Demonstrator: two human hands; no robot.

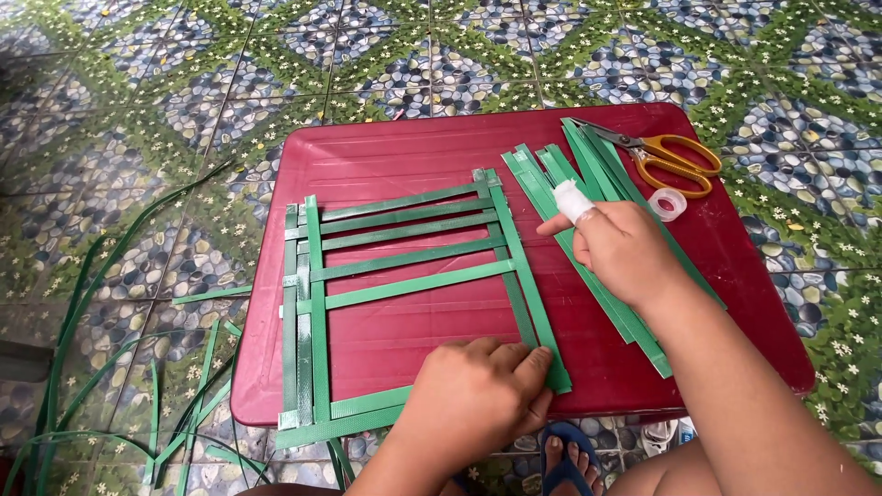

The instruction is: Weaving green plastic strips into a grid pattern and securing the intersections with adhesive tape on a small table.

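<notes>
Glossy red table (386, 156); left hand (478, 395) flattens woven strips (404, 257).

At frame centre, the flat green plastic strapping strips (404, 257) look glossy and finely ribbed, lying on a smooth, shiny dark red plastic table (386, 156). At upper right, scissors (666, 156) pair bright metal blades with glossy orange plastic handles beside a clear tape roll (668, 204).

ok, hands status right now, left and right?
Left hand: flat, pressing down the woven green strips; gripping nothing.
Right hand: loosely curled on the loose green strips; grip cannot be told.
</notes>
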